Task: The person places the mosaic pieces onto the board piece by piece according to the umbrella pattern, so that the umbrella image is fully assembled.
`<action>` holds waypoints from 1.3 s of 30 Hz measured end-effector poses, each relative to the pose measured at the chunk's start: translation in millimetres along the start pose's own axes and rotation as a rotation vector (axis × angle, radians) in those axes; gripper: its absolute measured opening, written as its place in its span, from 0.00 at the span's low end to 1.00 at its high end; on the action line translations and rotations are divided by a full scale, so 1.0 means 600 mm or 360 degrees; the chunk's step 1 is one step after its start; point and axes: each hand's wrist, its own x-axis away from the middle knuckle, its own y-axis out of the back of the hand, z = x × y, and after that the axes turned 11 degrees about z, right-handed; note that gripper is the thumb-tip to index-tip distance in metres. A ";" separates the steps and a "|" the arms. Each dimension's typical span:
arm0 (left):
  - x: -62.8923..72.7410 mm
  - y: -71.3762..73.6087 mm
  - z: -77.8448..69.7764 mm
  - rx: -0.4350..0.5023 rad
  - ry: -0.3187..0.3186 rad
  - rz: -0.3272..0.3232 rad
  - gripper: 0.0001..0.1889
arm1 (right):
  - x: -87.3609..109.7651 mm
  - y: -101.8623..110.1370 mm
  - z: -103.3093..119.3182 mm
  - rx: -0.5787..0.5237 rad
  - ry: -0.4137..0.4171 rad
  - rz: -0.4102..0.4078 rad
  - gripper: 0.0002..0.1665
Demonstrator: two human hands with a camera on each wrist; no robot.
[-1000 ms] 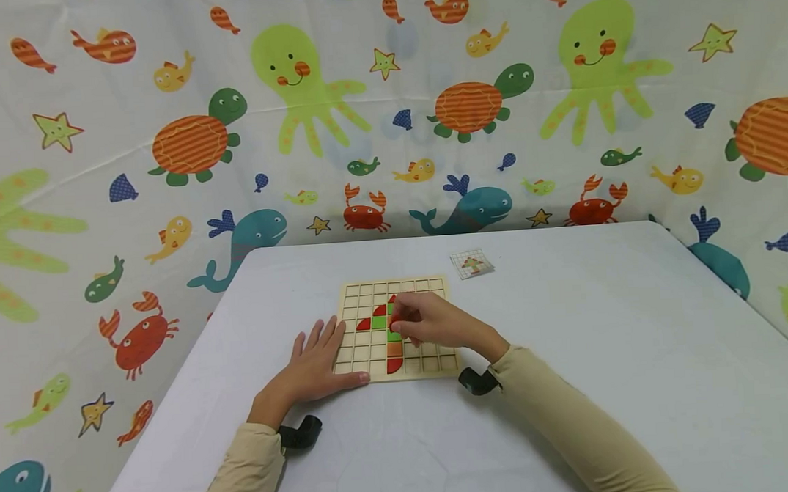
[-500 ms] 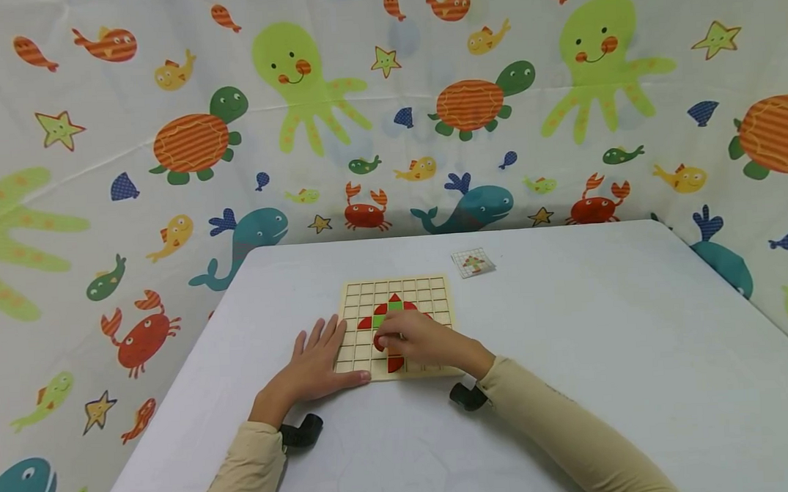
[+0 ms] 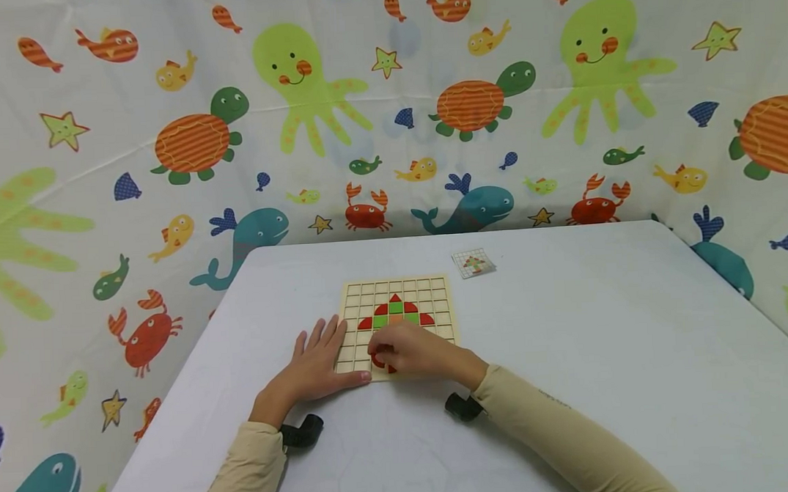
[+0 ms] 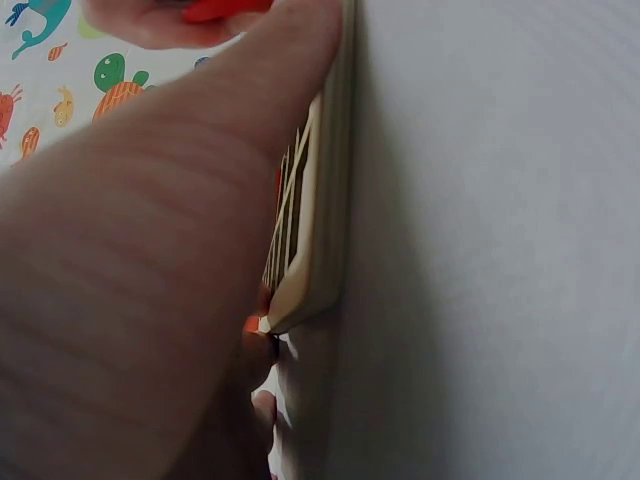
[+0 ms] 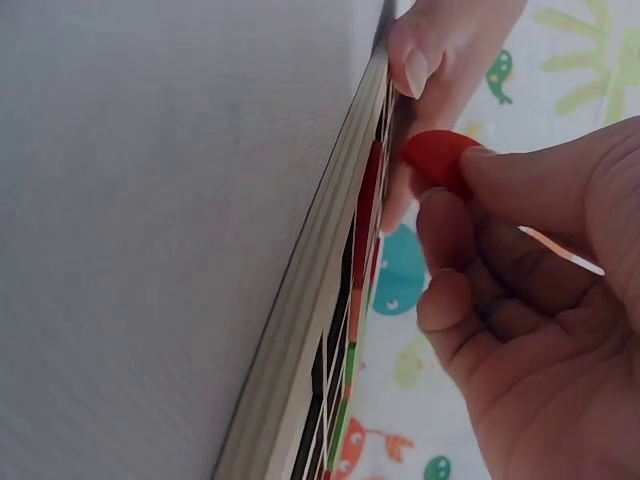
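A wooden grid board (image 3: 444, 297) lies on the white table. My left hand (image 3: 315, 363) rests flat at its left edge, fingers spread and thumb along the near corner. In the right wrist view, my right hand (image 5: 560, 270) pinches a red rounded tile (image 5: 438, 160) between thumb and index finger. The head view has this right hand (image 3: 418, 349) over the board's near middle columns. Farther back in the grid sit a red triangle (image 3: 395, 298), green squares (image 3: 395, 307), an orange tile (image 3: 396, 319) and red curved tiles (image 3: 427, 319). My right hand hides part of the near tiles.
A small card (image 3: 473, 263) with a printed grid pattern lies behind the board, to the right. Around these is the white tabletop (image 3: 602, 325), and a curtain (image 3: 392, 195) printed with sea animals hangs behind it. Black wrist devices (image 3: 303, 431) sit at both cuffs.
My right hand has moved left and nearer across the board with the red tile, uncovering the far tiles. My left hand has stayed put.
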 end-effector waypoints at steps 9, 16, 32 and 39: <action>0.005 -0.001 -0.005 0.0001 0.0009 -0.0004 0.66 | 0.002 -0.004 0.002 0.0066 -0.0037 0.0055 0.06; 0.003 -0.003 -0.005 -0.0010 0.0013 -0.0010 0.66 | 0.004 -0.008 0.002 0.0162 -0.0062 0.0070 0.07; 0.003 -0.003 -0.007 -0.0007 0.0020 -0.0010 0.66 | 0.008 -0.010 0.006 0.0560 -0.0158 0.0053 0.09; 0.002 -0.005 -0.006 -0.0011 0.0023 -0.0014 0.67 | 0.009 -0.010 0.008 0.0624 -0.0177 0.0053 0.08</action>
